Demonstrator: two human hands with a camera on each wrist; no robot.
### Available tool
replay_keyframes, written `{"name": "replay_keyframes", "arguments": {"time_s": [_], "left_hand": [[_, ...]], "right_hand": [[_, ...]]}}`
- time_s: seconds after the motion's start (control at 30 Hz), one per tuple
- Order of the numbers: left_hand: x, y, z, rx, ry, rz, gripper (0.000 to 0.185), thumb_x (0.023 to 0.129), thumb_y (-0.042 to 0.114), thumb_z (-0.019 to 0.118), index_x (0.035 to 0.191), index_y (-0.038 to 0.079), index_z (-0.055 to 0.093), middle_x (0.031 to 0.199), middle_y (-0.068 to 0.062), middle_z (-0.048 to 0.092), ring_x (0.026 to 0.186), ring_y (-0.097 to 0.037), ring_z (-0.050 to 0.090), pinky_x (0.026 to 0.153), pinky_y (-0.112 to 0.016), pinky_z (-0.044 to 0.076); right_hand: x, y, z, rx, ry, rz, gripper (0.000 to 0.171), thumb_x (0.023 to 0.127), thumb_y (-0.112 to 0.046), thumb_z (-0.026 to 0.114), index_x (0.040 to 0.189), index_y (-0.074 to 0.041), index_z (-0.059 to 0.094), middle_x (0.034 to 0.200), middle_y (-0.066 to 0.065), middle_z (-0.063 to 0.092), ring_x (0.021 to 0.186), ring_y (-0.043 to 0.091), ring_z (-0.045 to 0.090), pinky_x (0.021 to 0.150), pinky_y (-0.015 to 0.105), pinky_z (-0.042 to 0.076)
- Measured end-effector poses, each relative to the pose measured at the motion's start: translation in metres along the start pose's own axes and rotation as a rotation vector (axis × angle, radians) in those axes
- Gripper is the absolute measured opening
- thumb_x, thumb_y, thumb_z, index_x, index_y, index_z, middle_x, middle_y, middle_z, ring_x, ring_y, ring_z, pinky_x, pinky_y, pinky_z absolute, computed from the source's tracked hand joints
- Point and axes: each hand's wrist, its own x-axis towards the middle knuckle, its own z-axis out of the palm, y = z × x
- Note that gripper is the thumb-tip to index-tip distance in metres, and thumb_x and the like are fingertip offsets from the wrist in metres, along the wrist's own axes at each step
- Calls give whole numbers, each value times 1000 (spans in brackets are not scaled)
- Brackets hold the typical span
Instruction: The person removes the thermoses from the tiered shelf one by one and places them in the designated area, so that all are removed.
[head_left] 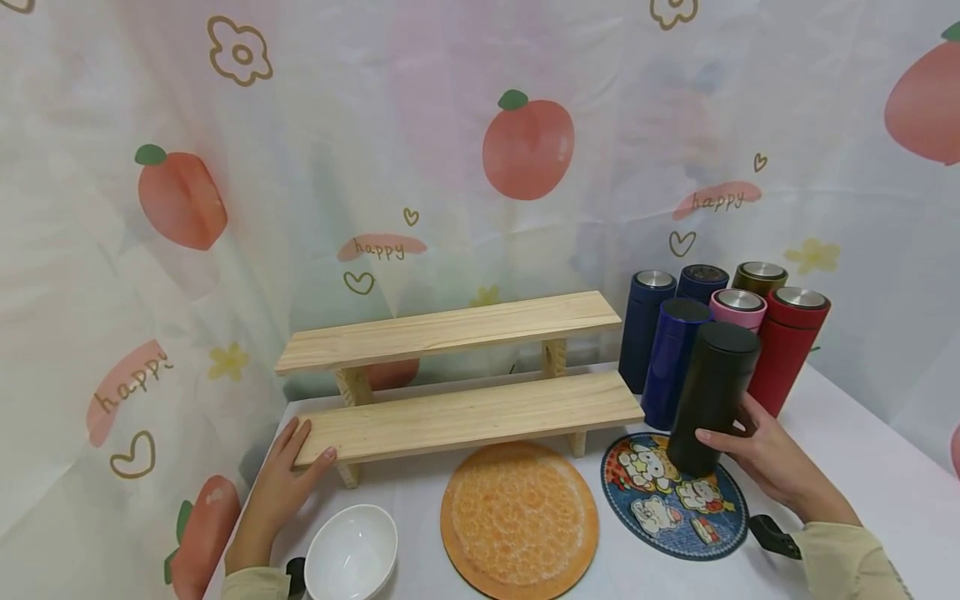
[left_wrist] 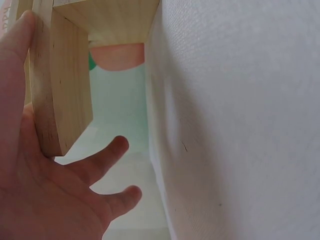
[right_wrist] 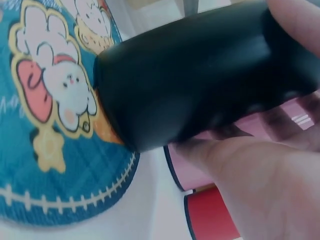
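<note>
My right hand (head_left: 757,454) grips a black cylindrical flask (head_left: 712,396) low on its body; the flask stands upright on a round blue cartoon mat (head_left: 675,508). In the right wrist view the black flask (right_wrist: 200,75) fills the frame over the blue mat (right_wrist: 50,125), with my fingers (right_wrist: 260,185) wrapped round it. My left hand (head_left: 281,483) rests flat with straight fingers against the left end of the lower board of a two-tier wooden shelf (head_left: 465,408). The left wrist view shows that hand (left_wrist: 45,185) touching a wooden leg (left_wrist: 60,100).
Several flasks stand at the back right: two navy (head_left: 667,350), a pink one (head_left: 738,308), a red one (head_left: 787,346), an olive one (head_left: 759,277). A round orange mat (head_left: 517,517) and a white bowl (head_left: 351,554) lie near the front edge. A printed curtain hangs behind.
</note>
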Motion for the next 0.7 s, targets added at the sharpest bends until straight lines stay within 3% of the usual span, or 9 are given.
{"name": "replay_keyframes", "arguments": {"time_s": [0.33, 0.57, 0.7], "left_hand": [[1, 0, -2, -6, -21, 5, 83, 103, 41, 69, 162, -7, 36, 171, -31, 21, 154, -57, 22, 119, -72, 25], [2, 6, -13, 5, -142, -57, 84, 107, 47, 62, 164, -6, 31, 173, -32, 14, 156, -56, 17, 120, -73, 22], [3, 14, -21, 19, -152, -33, 82, 108, 46, 61, 163, -7, 33, 171, -35, 17, 155, -57, 19, 119, -74, 22]], "right_hand": [[0, 5, -2, -4, -11, -11, 105, 106, -15, 67, 170, -16, -17, 172, 33, -16, 152, 66, -6, 114, 77, 18], [-3, 3, 1, -24, -12, -43, 102, 104, -18, 67, 172, -13, -9, 170, 35, -3, 149, 65, 4, 111, 85, 19], [-3, -5, 1, -35, -2, -73, 99, 106, -19, 64, 172, -15, -9, 170, 36, 0, 149, 65, 5, 110, 87, 17]]}}
